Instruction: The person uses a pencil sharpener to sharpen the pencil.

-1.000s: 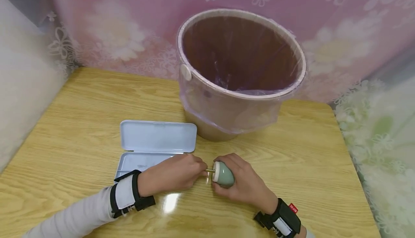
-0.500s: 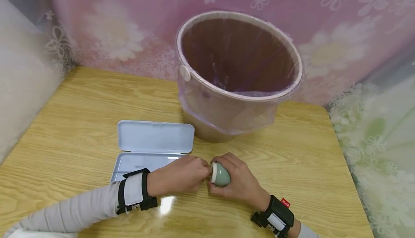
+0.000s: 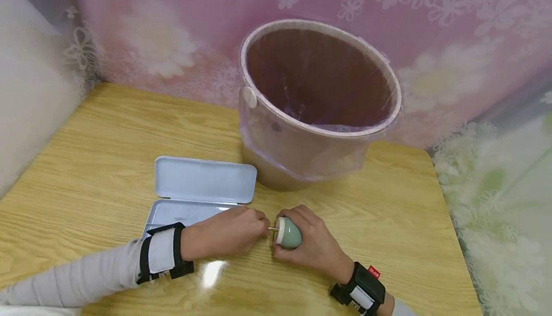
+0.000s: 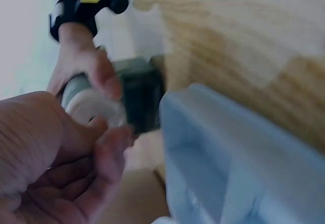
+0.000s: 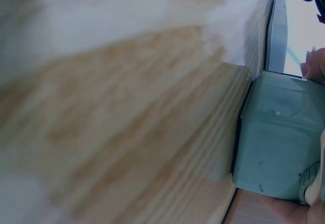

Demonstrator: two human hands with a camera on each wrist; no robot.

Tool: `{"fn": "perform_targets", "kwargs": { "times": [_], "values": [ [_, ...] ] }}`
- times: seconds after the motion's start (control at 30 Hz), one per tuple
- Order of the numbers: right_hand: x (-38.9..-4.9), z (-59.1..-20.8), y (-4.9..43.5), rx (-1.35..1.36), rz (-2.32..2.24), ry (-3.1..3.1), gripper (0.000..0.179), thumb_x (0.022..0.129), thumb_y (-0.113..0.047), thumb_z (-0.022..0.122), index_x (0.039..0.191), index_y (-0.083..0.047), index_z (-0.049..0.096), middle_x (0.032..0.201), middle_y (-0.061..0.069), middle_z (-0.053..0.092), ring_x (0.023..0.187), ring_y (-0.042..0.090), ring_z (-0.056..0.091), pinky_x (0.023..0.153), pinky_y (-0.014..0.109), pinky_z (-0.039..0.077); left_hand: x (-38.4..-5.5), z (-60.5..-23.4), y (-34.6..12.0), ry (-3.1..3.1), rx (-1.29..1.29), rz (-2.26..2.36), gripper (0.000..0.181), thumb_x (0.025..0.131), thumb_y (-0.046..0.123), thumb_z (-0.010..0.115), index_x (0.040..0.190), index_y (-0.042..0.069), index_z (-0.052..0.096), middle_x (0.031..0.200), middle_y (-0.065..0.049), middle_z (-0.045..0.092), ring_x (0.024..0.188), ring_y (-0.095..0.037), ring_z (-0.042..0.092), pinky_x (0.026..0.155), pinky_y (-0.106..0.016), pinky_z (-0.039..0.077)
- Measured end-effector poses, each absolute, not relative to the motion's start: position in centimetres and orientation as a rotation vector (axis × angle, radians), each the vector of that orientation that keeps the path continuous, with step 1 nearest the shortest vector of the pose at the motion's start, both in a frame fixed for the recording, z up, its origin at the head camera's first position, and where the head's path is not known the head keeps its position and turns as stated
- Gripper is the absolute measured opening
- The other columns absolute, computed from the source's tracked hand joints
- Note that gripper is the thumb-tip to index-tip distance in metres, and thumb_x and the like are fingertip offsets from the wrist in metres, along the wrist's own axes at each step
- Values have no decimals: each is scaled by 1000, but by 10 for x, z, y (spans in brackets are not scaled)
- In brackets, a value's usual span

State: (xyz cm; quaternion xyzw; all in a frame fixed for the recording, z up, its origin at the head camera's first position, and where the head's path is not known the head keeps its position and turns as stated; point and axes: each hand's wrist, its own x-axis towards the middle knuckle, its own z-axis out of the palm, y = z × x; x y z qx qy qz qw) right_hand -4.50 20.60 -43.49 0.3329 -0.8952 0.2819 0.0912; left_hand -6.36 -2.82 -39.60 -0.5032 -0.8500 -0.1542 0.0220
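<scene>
My right hand [image 3: 316, 244] grips a green, rounded pencil sharpener [image 3: 291, 233] with a cream ring on its left-facing end. A thin gold-coloured rod [image 3: 273, 229] spans the short gap between that end and my left hand [image 3: 226, 234], whose fingertips pinch it. Most of the rod is hidden by the fingers. In the left wrist view the sharpener's pale round face [image 4: 87, 106] shows a small dark hole. Its boxy green see-through container [image 5: 277, 132] is close over the table in the right wrist view. The left forearm overlaps the open light-blue pencil case [image 3: 204, 179].
Behind the hands stands a tall brown bin [image 3: 276, 167] with a pale rim and a clear purplish liner folded over it. The wooden table [image 3: 388, 230] backs onto a pink flowered curtain [image 3: 151, 43]. Pale cloth hangs at both sides.
My left fingers came in close against the sharpener half a second ago, then drew back left, showing the rod again. Both hands and the sharpener sit slightly further left in the view.
</scene>
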Motion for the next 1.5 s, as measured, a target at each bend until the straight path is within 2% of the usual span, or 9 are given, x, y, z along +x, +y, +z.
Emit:
{"fn": "perform_targets", "kwargs": {
  "times": [0.2, 0.67, 0.83, 0.97, 1.1, 1.17, 1.27, 1.37, 1.5],
  "values": [
    [-47, -432, 204, 996, 853, -2638, 50, 65, -26, 86, 110, -14, 68, 103, -5, 66, 89, 6, 60, 69, 19, 55, -64, -400, -26, -2546, -1573, -441, 20, 71, -4, 67, 68, 14, 58, 65, 5, 56, 55, -6, 53, 48, -20, 42],
    [-45, -429, 201, 992, 822, -2632, 52, 63, -25, 87, 110, -12, 68, 103, -3, 67, 90, 8, 61, 71, 20, 56, -67, -389, -20, -2512, -1682, -188, 20, 75, 3, 70, 70, 17, 58, 65, 6, 57, 55, -7, 49, 50, -22, 43],
    [-40, -424, 202, 984, 807, -2757, 64, 71, -32, 90, 125, -13, 62, 116, -1, 65, 98, 9, 61, 78, 25, 56, -63, -372, -17, -2619, -1615, -175, 18, 80, 14, 76, 73, 17, 60, 67, 7, 58, 57, -8, 53, 48, -23, 44],
    [-39, -412, 210, 965, 903, -2937, 87, 77, -41, 88, 146, -15, 42, 137, 1, 55, 110, 12, 57, 87, 31, 55, -61, -357, -12, -2720, -1510, -176, 44, 81, 48, 82, 97, 11, 66, 83, 3, 66, 69, -12, 64, 57, -26, 53],
    [-36, -397, 235, 857, 877, -3154, 102, 79, -48, 85, 157, -15, 29, 144, 4, 51, 118, 18, 58, 89, 36, 55, -59, -357, 7, -2775, -1506, -127, 81, 80, 72, 68, 131, 11, 58, 107, -1, 68, 87, -18, 69, 67, -31, 58],
    [-32, -389, 250, 831, 837, -3251, 95, 81, -50, 82, 154, -9, 37, 133, 4, 60, 111, 18, 63, 84, 34, 56, -57, -363, 20, -2773, -1520, -89, 84, 84, 77, 59, 138, 12, 53, 109, -2, 68, 87, -18, 69, 66, -30, 58],
    [-27, -385, 268, 884, 929, -3300, 57, 90, -44, 76, 129, -4, 64, 104, -1, 73, 86, 6, 67, 71, 25, 56, -57, -373, 38, -2791, -1530, -66, 79, 87, 78, 52, 132, 13, 52, 96, 0, 66, 76, -14, 66, 60, -26, 54],
    [-23, -390, 276, 1008, 1131, -3247, 25, 96, -33, 69, 99, -9, 75, 77, -5, 72, 63, -4, 59, 58, 19, 52, -60, -380, 49, -2815, -1539, -76, 71, 87, 74, 59, 123, 14, 51, 88, 2, 64, 69, -10, 61, 56, -23, 50],
    [-28, -402, 280, 1043, 1237, -3183, 16, 96, -25, 69, 86, -14, 75, 65, -6, 67, 51, -5, 53, 50, 19, 47, -67, -386, 53, -2814, -1593, -116, 62, 86, 60, 72, 123, 15, 51, 96, 3, 66, 72, -9, 62, 56, -21, 50]
  ]
}}
